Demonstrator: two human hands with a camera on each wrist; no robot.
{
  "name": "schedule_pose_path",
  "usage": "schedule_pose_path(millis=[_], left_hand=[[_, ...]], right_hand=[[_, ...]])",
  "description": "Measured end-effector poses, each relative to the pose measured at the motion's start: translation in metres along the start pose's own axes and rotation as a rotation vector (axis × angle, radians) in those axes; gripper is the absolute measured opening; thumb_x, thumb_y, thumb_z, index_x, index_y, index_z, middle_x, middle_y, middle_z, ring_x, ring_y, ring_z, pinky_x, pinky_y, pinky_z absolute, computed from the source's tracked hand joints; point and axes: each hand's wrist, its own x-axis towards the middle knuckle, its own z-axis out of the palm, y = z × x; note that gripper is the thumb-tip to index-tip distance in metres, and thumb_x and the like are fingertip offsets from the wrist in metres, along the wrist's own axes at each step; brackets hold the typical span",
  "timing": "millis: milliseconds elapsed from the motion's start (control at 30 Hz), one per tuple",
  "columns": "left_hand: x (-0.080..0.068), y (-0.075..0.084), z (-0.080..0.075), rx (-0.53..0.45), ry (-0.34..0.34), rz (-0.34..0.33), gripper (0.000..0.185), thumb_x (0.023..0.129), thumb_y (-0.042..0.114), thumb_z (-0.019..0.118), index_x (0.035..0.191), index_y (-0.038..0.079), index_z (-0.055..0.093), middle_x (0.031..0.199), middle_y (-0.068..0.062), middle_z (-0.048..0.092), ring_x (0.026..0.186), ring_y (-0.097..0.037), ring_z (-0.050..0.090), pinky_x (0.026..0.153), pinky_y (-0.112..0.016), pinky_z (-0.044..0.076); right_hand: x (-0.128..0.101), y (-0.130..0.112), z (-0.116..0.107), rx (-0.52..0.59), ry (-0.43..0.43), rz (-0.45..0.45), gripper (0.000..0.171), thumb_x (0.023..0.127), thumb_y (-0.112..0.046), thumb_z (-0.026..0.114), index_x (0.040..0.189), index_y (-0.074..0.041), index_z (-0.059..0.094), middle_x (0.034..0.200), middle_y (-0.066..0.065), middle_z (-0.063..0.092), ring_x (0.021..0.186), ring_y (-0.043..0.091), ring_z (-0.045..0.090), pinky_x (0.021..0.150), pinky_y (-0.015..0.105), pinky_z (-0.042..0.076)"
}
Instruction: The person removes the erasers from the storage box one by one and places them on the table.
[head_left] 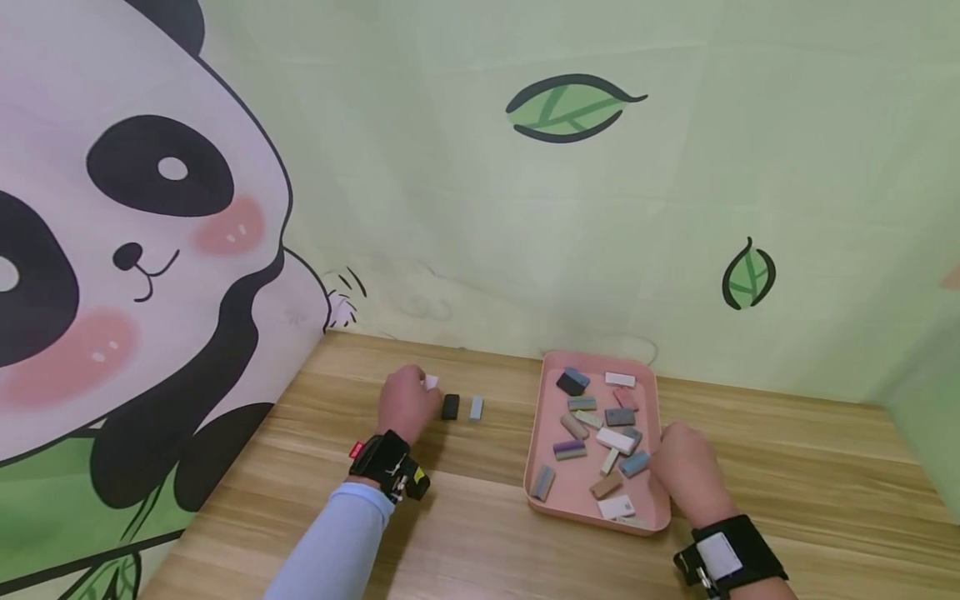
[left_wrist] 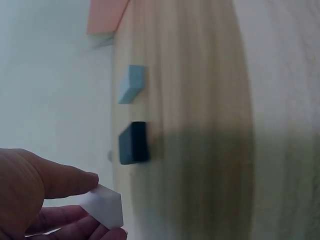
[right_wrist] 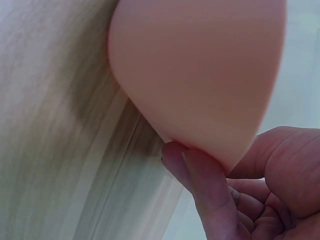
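Head view: a white block [head_left: 431, 382] is pinched in the left hand [head_left: 406, 402] near the worktop's far edge.
The left grip closes thumb and fingers [left_wrist: 75, 180] on the white block, low over the wooden worktop [head_left: 480, 533]; just beside it lie a black block [head_left: 450, 407] and a light blue block [head_left: 476, 407] in a row. Toward the right, the right hand [head_left: 686, 471] curls its grip on the near right rim of a pink tray [head_left: 534, 433] filled with small coloured blocks.
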Motion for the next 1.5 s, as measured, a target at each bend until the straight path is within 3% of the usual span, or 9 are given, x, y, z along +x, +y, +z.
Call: schedule_pose_path(millis=[200,467,733,1100,1333,1500], left_hand=[[0.0,-0.009,0.007,0.041,-0.035,-0.04,0.031,0.078,0.02,0.068,0.101,0.0,0.066,0.094,-0.013,0.067,0.077,-0.023,0.059,0.067,-0.035,0.048],[0.0,-0.012,0.013,0.074,-0.026,-0.051,0.015,0.076,0.017,0.068,0.081,0.003,0.065,0.074,-0.007,0.064,0.065,-0.021,0.056,0.055,-0.029,0.041],[0.002,-0.012,0.015,0.102,-0.036,-0.062,0.016,0.077,0.018,0.069,0.079,0.004,0.064,0.074,-0.007,0.064,0.065,-0.02,0.056,0.057,-0.03,0.043],[-0.001,-0.009,0.013,0.116,-0.047,-0.076,0.017,0.077,0.017,0.07,0.083,0.002,0.064,0.078,-0.009,0.065,0.069,-0.021,0.058,0.063,-0.033,0.046],[-0.002,-0.005,0.011,0.138,-0.05,-0.074,0.016,0.078,0.019,0.068,0.075,0.005,0.059,0.071,-0.007,0.06,0.063,-0.021,0.054,0.053,-0.029,0.04],[-0.005,0.007,0.005,0.208,-0.034,-0.036,0.019,0.081,0.024,0.065,0.074,0.007,0.058,0.071,-0.007,0.057,0.063,-0.023,0.052,0.049,-0.031,0.037]], right_hand=[[-0.002,-0.001,0.0,0.001,0.001,0.01,0.015,0.083,-0.001,0.054,0.09,0.01,0.063,0.071,0.011,0.058,0.057,0.019,0.055,0.046,0.027,0.042],[0.002,0.002,0.003,-0.004,0.001,0.016,0.016,0.084,-0.002,0.053,0.09,0.01,0.063,0.071,0.011,0.059,0.058,0.019,0.055,0.046,0.026,0.041],[0.001,0.001,0.002,-0.012,0.008,0.007,0.015,0.083,-0.002,0.055,0.088,0.009,0.063,0.07,0.011,0.058,0.057,0.019,0.054,0.046,0.026,0.04],[0.0,-0.002,0.0,-0.013,-0.007,0.026,0.017,0.084,-0.003,0.054,0.091,0.01,0.062,0.073,0.012,0.059,0.059,0.02,0.054,0.047,0.026,0.041],[0.0,-0.001,0.001,-0.017,0.009,0.014,0.017,0.084,-0.002,0.054,0.09,0.01,0.063,0.072,0.012,0.059,0.058,0.019,0.054,0.046,0.026,0.04],[0.0,0.0,0.002,-0.013,0.007,0.016,0.016,0.084,-0.002,0.055,0.09,0.01,0.063,0.071,0.012,0.058,0.057,0.019,0.054,0.045,0.026,0.04]])
